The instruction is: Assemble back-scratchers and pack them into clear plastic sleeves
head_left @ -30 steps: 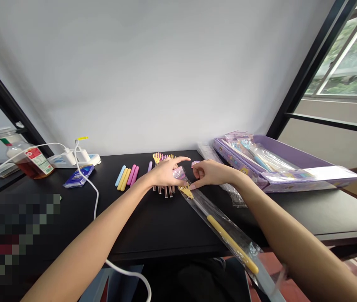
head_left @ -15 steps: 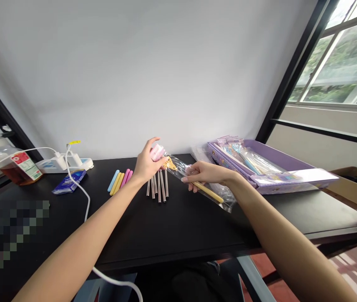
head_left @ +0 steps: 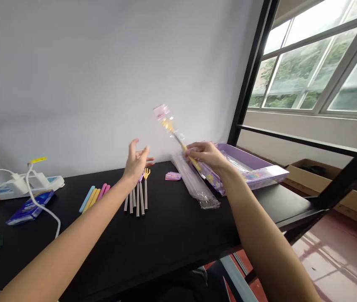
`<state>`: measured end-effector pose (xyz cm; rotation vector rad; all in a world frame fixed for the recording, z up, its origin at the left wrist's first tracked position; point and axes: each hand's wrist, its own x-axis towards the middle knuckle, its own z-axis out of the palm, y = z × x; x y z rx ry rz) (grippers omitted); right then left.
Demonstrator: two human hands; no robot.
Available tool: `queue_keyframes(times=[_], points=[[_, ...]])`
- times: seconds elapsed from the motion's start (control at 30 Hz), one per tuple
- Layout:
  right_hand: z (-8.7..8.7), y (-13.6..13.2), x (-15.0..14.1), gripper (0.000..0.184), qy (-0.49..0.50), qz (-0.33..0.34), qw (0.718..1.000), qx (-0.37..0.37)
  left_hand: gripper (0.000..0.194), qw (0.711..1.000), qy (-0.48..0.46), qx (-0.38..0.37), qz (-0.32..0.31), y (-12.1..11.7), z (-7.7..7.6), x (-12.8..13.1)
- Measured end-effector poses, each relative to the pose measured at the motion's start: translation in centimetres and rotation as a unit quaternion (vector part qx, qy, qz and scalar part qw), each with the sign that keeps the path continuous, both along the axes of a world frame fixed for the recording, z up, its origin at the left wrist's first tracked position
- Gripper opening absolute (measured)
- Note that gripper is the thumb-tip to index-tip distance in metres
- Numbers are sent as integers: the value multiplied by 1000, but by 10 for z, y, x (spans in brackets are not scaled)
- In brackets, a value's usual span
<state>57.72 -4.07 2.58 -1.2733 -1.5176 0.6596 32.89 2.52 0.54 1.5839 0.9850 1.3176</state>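
Observation:
My right hand grips a yellow back scratcher in a clear plastic bag, raised at a slant with its hand-shaped end up and left. A pink card sits at the top of that bag, slightly blurred. My left hand is empty, fingers apart, above several metal rods on the black table. Small yellow and purple hand-shaped ends show on some rods. Partly behind my left forearm lie several blue, yellow and pink handle tubes.
Right of the rods are pink cards and flat clear bags. A purple box stands behind my right hand. To the left are a power strip with a white cable and a blue packet.
My left hand has let go of the bagged back scratcher and moved away, opening. My right hand has lifted it, hand-shaped end upward. The view has turned right.

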Motion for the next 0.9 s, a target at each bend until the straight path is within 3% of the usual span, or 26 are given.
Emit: queue_keyframes(times=[0.1,0.2,0.27,0.4,0.53,0.6,0.67,0.8,0.9], points=[[4,7,36,34,41,-113,991,57,38,975,194,92,-58,-11,-1,33],[1,8,70,35,-66,-250,965,47,34,913,313,232,-125,-25,-5,65],[-5,5,88,33,-154,-304,940,9,36,873,374,276,-150,-32,-7,82],[-20,3,107,22,-220,-305,924,-62,42,801,502,282,-166,-36,-11,105],[-31,6,111,43,-255,-300,913,-107,38,759,566,275,-165,-30,-22,112],[-31,5,109,54,-268,-304,908,-104,34,753,573,287,-146,-25,-26,113],[-28,2,104,56,-283,-325,900,-69,36,765,560,291,-126,-20,-26,111],[-18,-5,76,23,-264,-408,862,145,37,797,513,304,-99,-14,-6,89],[-11,-7,42,19,-229,-364,860,275,32,808,504,294,-86,-12,17,48]])
